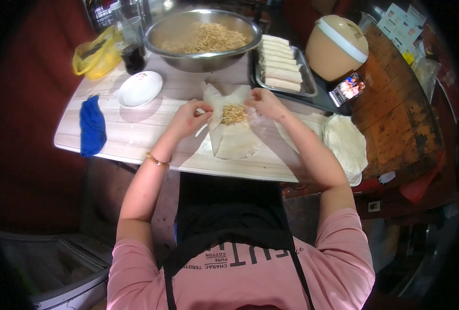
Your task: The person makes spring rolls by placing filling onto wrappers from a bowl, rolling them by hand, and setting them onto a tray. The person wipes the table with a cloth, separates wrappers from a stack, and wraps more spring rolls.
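- White wrapper point(234, 143) on tbl point(117, 135), filling point(233, 114) at ctr.
- L hand point(188, 118) & R hand point(267, 103) pinch opp. wrapper edges.
- Prob. best: keep side folds even, snug, w/o tearing.

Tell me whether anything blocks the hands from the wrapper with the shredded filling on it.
Nothing visible does. The left hand and right hand are at opposite sides of the wrapper, fingers at its edges, and the shredded filling lies uncovered between them.
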Demonstrator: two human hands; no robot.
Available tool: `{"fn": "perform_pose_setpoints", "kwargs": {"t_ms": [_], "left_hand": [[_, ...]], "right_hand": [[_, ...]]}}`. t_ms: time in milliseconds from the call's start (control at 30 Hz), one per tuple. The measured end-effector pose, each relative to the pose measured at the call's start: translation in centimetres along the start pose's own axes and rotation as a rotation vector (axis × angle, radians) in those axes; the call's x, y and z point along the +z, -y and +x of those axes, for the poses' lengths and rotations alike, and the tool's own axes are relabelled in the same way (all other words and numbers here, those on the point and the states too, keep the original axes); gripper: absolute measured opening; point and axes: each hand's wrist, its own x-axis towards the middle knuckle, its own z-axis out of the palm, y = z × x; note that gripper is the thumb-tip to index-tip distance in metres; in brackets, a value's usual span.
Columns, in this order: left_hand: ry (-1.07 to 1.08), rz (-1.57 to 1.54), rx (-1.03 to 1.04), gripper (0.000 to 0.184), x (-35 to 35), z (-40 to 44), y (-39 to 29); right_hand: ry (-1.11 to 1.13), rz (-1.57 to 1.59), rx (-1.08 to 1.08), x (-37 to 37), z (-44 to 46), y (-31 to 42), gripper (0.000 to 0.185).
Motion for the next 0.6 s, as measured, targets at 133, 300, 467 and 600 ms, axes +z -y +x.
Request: {"fn": "perform_pose_setpoints", "kwargs": {"t_ms": [133,300,467,600], "left_hand": [[0.017,0.017,-0.018,0.023,-0.1,0.1,-0.3],[0.014,0.048,0.004,0.023,-0.1,0.1,-0.4],[0.041,0.038,0.006,0.021,-0.2,0.1,-0.8],[0.043,0.102,0.025,0.021,-0.3,0.2,-0.9]], "right_hand": [[0.160,-0.113,0.000,-0.9,0.7,-0.2,0.028],[0.053,-0.161,-0.235,-0.3,0.7,0.4,0.023],[0.011,-0.140,-0.183,1.2,0.7,1.9,0.024],[0.258,0.201,0.152,0.5,0.6,3.7,0.023]]}}
